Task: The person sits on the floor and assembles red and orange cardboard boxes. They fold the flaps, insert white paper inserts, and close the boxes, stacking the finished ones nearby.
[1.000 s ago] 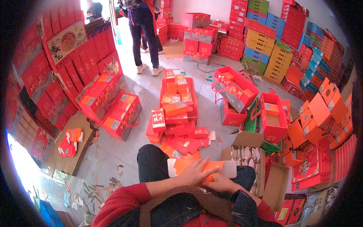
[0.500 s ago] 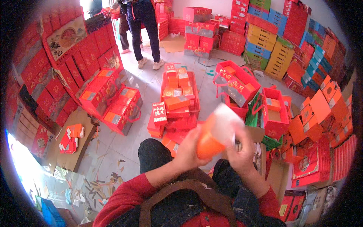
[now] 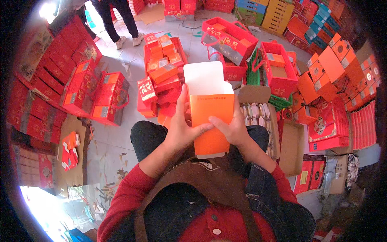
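Where the floor (image 3: 117,137) shows pale between the goods, it carries nearly everything in view, listed here from largest to smallest.

Stacks of red boxes (image 3: 52,68) fill the floor's left edge; yellow, blue and red cartons (image 3: 278,16) line its far right corner.

Open red tray (image 3: 165,60), far middle of the floor, loaded with small orange and red packs.

Red gift boxes with handles (image 3: 229,38) stand just right of the tray; a further one (image 3: 280,68) sits beside them.

Flat brown cardboard (image 3: 72,161) lies at the left edge, with small red packs on it.

A second person's legs (image 3: 117,16) stand at the far left corner.

Orange carton (image 3: 211,121), upright, held over the person's lap in the near middle of the view; its white top flap (image 3: 203,78) stands open, pointing away.

Left hand (image 3: 181,129): clamped on the carton's left side, thumb up along the edge, fingers (image 3: 201,128) pressed across the orange front.

Right hand (image 3: 234,129): clamped on the carton's right side, fingers (image 3: 217,121) laid together on the front, touching the left hand's fingertips.
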Tool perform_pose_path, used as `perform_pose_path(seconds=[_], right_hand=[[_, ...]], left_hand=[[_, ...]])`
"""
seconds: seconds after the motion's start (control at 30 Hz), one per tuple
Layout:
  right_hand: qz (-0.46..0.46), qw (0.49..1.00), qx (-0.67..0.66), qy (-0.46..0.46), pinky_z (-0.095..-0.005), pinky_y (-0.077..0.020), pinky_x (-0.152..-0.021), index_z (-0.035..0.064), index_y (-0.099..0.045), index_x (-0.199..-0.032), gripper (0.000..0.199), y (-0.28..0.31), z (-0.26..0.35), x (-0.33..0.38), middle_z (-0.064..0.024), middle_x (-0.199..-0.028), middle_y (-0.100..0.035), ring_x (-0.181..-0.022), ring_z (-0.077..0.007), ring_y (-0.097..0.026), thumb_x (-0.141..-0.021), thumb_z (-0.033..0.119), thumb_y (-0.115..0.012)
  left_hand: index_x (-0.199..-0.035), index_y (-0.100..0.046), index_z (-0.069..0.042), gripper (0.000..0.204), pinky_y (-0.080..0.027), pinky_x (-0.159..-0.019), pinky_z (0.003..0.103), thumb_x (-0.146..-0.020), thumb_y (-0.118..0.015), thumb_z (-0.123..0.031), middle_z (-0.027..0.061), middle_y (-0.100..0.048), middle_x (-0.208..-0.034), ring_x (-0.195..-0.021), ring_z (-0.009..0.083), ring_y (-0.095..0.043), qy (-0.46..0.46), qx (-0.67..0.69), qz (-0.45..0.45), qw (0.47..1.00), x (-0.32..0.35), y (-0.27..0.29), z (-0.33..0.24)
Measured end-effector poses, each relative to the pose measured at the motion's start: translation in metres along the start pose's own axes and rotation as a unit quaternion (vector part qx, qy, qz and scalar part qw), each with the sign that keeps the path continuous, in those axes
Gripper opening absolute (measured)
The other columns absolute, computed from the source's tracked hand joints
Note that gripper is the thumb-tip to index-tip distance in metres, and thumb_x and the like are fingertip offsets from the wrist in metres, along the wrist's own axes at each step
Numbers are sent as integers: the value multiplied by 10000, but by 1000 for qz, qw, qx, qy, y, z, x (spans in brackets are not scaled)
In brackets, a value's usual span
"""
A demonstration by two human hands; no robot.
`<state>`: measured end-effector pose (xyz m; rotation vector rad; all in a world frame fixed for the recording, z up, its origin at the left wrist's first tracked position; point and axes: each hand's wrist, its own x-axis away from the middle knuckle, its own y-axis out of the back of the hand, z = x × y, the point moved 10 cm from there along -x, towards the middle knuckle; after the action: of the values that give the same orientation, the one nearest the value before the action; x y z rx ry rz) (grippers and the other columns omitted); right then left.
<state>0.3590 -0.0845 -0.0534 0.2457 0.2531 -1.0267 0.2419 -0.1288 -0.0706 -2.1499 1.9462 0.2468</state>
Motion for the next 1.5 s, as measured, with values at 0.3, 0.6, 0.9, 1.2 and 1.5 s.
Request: perform_pose_path(seconds=[0.3,0.6,0.9,1.2,1.5], right_hand=[[8,995,-98,-20,-352,-324,-1001,68,-249,-1384,561,15,-11,7,-123,-1257,-426,-1150,-205,-431,-887,112,-507],[3,999,-32,-42,-251,-393,-791,49,-449,-1225,385,25,-32,8,-60,-892,-555,-860,-110,-503,-971,331,-385],[-34,992,88,87,-238,-413,-685,17,-605,-969,229,22,0,1,-35,-883,-565,-770,-105,-511,-931,219,-502],[40,981,-192,16,-398,-425,-945,5,-534,-1010,240,21,19,-20,-108,-921,-589,-962,-179,-563,-919,227,-525],[282,945,166,-14,-297,-407,-944,-12,-595,-1140,303,-15,37,-21,-135,-1183,-586,-1091,-177,-540,-872,129,-578]], left_hand=[[-1427,-96,-108,886,-434,-933,353,-774,-688,-25,152,-480,-1230,-1127,215,-507,32,172,51,983,-1,-13,7],[-1334,-251,-77,658,-436,-914,328,-808,-642,-25,110,-520,-1159,-1089,184,-514,50,158,53,985,-4,-10,6],[-1157,-433,-25,289,-425,-901,279,-886,-531,-51,77,-539,-1115,-1033,132,-514,106,213,-10,971,0,8,33],[-1147,-437,-9,306,-426,-901,280,-868,-559,-39,79,-544,-1109,-1026,135,-526,62,139,32,988,2,-3,11],[-1142,-444,-29,305,-428,-869,272,-860,-556,-61,48,-555,-1056,-988,115,-529,68,135,29,988,6,-4,9]])
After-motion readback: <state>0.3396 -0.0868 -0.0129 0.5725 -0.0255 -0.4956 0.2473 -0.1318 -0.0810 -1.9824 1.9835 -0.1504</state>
